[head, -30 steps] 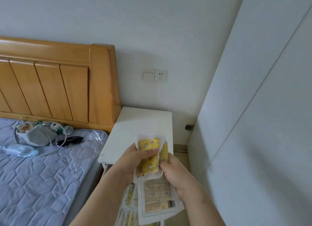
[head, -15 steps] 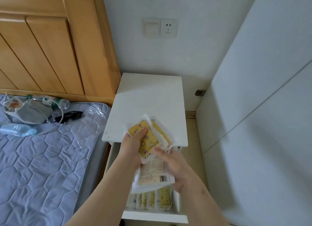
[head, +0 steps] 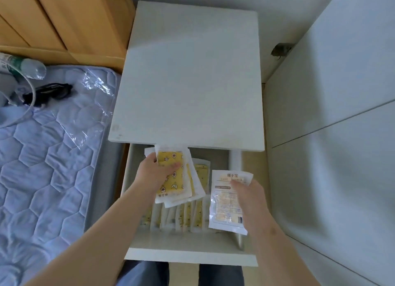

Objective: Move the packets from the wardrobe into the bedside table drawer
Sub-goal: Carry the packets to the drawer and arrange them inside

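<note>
Presently, a stack of yellow packets (head: 171, 179) is gripped by the left hand (head: 152, 175) over the open drawer (head: 188, 258). A white packet (head: 224, 206) is held by the right hand (head: 251, 199) above the drawer's right side, and a row of packets (head: 184, 218) is stood inside.

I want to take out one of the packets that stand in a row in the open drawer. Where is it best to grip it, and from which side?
Pinch its top edge from straight above. The row of packets stands on edge, packed side by side, so only the top edges are free, and the walls of the drawer close off the sides.
</note>
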Available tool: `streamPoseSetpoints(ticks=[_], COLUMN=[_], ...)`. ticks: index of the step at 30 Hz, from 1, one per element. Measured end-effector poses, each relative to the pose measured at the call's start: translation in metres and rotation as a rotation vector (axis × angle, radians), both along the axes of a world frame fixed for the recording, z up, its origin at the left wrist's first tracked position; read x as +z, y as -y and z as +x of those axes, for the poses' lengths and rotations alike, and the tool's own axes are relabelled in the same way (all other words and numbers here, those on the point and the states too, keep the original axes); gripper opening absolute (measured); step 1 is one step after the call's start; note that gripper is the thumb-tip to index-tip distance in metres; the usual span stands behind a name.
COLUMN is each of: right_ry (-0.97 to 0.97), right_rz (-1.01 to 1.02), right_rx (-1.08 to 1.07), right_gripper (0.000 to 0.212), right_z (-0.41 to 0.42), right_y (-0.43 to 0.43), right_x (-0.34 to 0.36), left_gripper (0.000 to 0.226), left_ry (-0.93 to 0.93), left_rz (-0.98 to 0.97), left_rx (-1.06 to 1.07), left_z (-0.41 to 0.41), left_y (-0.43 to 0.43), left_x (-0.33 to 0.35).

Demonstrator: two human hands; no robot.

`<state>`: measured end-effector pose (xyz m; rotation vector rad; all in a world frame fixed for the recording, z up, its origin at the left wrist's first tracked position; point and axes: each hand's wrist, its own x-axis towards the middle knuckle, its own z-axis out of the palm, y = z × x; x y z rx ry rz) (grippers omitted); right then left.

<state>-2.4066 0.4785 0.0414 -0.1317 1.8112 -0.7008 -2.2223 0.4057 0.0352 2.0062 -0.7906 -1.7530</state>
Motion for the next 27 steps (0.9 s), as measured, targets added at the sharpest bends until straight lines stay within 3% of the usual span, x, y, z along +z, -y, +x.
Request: streamPoseSetpoints(ticks=[6,9,11,14,18,21,27], right_ry=[0.028,0.126,0.197,0.191,0.18,0.19,0.172], right_rz=[-0.03,-0.034,-0.052,-0.051,-0.044,-0.055,-0.008], right_rx=[0.022,0.01,-0.015,-0.058,-0.064,-0.049,-0.047], right_gripper=[0.022,0.025,0.012,0.02,0.022,0.021,0.015], right_z=[-0.001,0.011,0.02,0.027,0.028,0.029,0.025], right_y=[-0.007,-0.008,-0.012,-0.015,-0.011,-0.005,-0.006], right_x=[-0.057,-0.074,-0.081,-0.089,-0.094,-0.097,-0.102], left_gripper=[0.028,0.026,0.026,0.022,0.033,0.022,0.007], left_ry=[-0.032,-0.062,-0.111,-0.26,-0.448,-0.366,-0.032], left_rz=[0.163,0.205,0.239,0.3,0.403,0.308,0.127], left_rx=[-0.166,-0.096,-0.017,0.071,0.162,0.1,0.01], left_z=[-0.033,-0.049,-0.057,-0.06,-0.049,-0.045,-0.039], left_y=[-0.024,-0.032,-0.036,-0.038,-0.033,-0.03,-0.021], left_x=[-0.056,-0.072,-0.079,-0.08,-0.081,-0.086,-0.099])
